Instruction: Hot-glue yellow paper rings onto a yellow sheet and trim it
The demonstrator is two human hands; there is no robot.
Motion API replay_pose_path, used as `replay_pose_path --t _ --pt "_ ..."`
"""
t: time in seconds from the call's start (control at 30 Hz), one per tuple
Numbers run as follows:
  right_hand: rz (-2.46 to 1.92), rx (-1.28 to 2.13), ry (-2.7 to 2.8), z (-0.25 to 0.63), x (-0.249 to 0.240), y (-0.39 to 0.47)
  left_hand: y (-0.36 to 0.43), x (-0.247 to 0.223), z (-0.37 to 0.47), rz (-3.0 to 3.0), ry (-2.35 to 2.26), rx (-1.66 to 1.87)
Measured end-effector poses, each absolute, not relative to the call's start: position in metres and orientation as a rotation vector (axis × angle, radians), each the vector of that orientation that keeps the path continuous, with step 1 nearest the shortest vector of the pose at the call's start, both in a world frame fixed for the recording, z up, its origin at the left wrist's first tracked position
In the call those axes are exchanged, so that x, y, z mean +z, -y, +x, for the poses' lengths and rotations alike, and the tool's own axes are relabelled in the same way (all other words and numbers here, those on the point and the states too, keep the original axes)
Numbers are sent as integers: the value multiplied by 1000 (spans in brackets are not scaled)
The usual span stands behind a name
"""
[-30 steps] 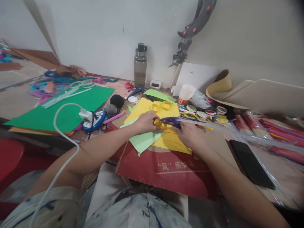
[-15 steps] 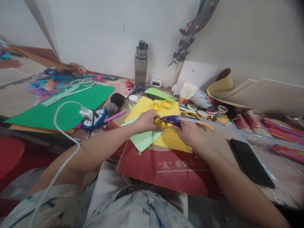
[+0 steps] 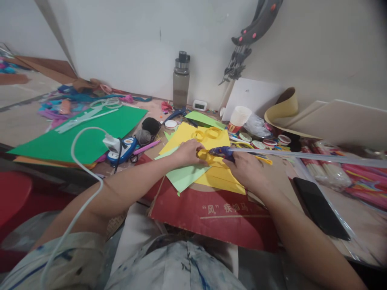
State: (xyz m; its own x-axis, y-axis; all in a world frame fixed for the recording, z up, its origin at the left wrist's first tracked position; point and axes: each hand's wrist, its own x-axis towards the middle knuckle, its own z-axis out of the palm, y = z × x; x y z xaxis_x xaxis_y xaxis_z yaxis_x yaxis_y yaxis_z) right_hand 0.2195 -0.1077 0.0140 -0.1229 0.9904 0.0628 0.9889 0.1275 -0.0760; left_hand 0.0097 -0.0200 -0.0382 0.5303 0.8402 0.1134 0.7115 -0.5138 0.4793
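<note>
A red cardboard panel [image 3: 181, 217] with white lettering fills the lower centre of the frame, and a green paper sheet [image 3: 90, 139] lies at the left. Yellow paper sheets [image 3: 226, 183] lie across the centre, with a pale green sheet [image 3: 181, 179] beside them, under the left forearm. A black smartphone [image 3: 320, 207] lies at lower right; a grey water bottle [image 3: 180, 86] stands upright at upper centre. Just right of centre, the right hand [image 3: 244, 169] is wrapped around a blue glue gun [image 3: 221, 152], its nozzle pointing left. At mid-frame, the left hand [image 3: 190, 154], fingers bent, pinches a small yellow paper piece [image 3: 204, 154] at the nozzle; whether the two touch is unclear. Two yellow paper rings [image 3: 213, 132] rest just above.
</note>
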Motion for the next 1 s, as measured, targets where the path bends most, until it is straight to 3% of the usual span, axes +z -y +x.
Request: replay_pose_path --t 0.4,0.7,1.0 --pt "-1894 82 2288 212 9 104 21 -33 10 2409 -1263 450" --pt "-2121 -16 2482 198 56 116 17 -40 9 2417 -1236 470" --pt "-2050 306 2575 205 67 77 17 -40 11 2359 -1270 446"
